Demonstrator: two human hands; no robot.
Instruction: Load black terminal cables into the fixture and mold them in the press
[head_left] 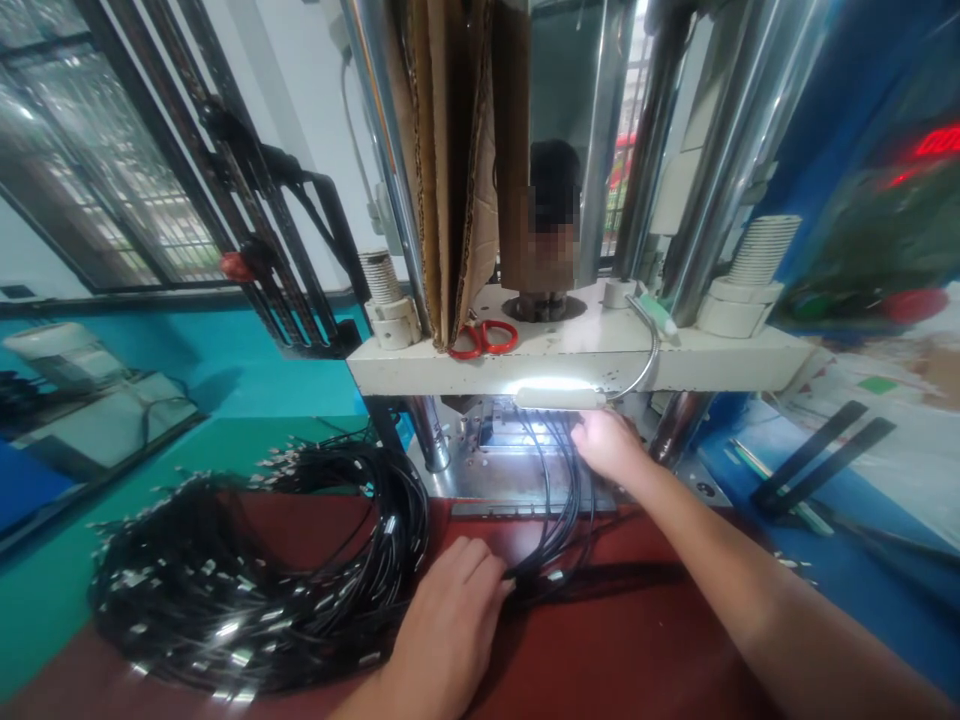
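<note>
Just under the plate's edge [697, 377], the right hand [609, 446] has little headroom.

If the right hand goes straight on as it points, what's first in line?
Going on forward and leftward, the right hand would probably meet the black cables running beneath the white lamp first. The lamp seems above that line, though depth is unclear.

Barred window [112, 170] at left, daylight beyond, white wall [296, 90], teal lower wall [251, 385], green surface [225, 442] below

The left hand [457, 605] apparently holds black cables [559, 535]; the right hand [609, 446] is beneath the lamp [559, 399].
</note>
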